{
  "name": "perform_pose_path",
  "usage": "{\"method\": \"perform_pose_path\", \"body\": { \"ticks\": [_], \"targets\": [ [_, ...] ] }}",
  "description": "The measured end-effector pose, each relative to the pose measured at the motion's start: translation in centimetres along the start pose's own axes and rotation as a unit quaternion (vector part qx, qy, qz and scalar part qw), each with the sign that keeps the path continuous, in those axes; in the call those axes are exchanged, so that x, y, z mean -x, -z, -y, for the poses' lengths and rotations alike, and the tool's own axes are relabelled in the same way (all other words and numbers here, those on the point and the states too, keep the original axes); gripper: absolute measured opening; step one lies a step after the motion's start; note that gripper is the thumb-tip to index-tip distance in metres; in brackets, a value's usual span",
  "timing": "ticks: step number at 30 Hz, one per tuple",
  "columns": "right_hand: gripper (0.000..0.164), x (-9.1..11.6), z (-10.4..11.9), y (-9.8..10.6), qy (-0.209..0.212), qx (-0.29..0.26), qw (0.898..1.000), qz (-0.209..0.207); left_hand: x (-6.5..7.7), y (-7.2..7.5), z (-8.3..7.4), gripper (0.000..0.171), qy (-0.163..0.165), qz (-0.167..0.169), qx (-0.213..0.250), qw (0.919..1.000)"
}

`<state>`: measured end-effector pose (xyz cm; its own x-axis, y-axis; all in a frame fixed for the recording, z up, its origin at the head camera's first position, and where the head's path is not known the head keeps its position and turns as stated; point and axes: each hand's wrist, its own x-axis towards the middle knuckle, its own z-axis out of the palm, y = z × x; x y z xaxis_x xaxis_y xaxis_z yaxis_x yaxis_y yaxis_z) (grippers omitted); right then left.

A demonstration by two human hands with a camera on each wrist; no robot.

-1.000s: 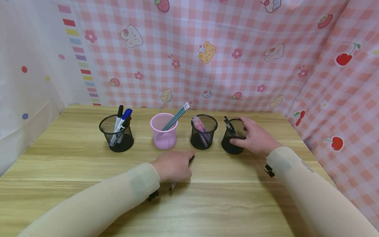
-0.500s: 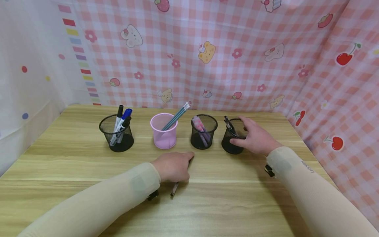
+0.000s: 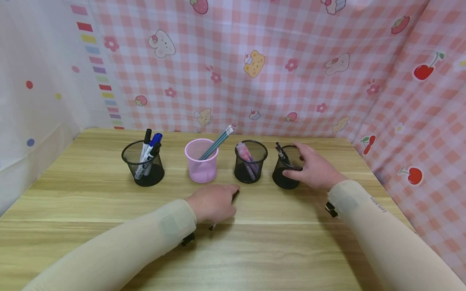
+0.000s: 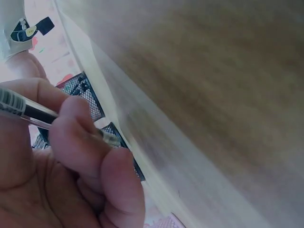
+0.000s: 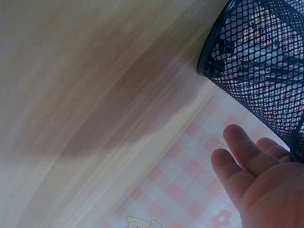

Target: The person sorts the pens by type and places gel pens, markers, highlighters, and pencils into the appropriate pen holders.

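Observation:
My left hand [image 3: 212, 203] holds a pen with a clear barrel [image 4: 39, 114] above the table, in front of the pen cups. In the left wrist view curled fingers pinch the pen, with a barcode label [image 4: 10, 101] on its barrel. On the right, my right hand [image 3: 316, 169] grips the rim and side of a black mesh pen cup [image 3: 285, 179], thumb in front. Several dark pens [image 3: 281, 153] lean inside that cup. The right wrist view shows the same cup's mesh wall [image 5: 266, 61], with some fingers [image 5: 249, 154] extended beside it.
Left of the gripped cup stands a black mesh cup [image 3: 247, 173] with pink and purple pens. Further left are a pink cup [image 3: 202, 171] with green pencils and a black cup [image 3: 149, 178] with markers. A checked curtain [image 3: 233, 93] backs the wooden table [image 3: 276, 250].
The pen in my left hand has shifted: its lower end, showing longer half a second ago, now shows less below the hand. My right hand and the cups have not moved.

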<state>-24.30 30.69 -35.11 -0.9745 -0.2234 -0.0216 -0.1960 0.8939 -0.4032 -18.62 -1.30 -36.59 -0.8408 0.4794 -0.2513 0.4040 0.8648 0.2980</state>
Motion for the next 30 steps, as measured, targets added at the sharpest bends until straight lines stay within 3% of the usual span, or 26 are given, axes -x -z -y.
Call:
{"method": "perform_pose_path", "body": {
  "ticks": [8,14,21,30],
  "targets": [
    [0.11,0.0,0.0,0.0,-0.005,-0.003,1.0,0.005,0.0,0.1,0.0,0.078,-0.013,-0.039,0.062,0.9972],
    [0.11,-0.1,0.0,0.0,-0.005,-0.004,1.0,0.006,0.2,0.6,-0.3,0.081,-0.056,-0.077,0.099,0.9906],
    [0.11,-0.1,0.0,0.1,-0.007,-0.002,1.0,0.006,0.2,0.9,-0.2,0.081,-0.108,-0.135,0.126,0.9769],
    [0.109,-0.1,-0.1,0.0,-0.006,-0.001,1.0,0.004,0.0,1.2,-0.2,0.075,-0.126,-0.168,0.197,0.9578]
  ]
}}
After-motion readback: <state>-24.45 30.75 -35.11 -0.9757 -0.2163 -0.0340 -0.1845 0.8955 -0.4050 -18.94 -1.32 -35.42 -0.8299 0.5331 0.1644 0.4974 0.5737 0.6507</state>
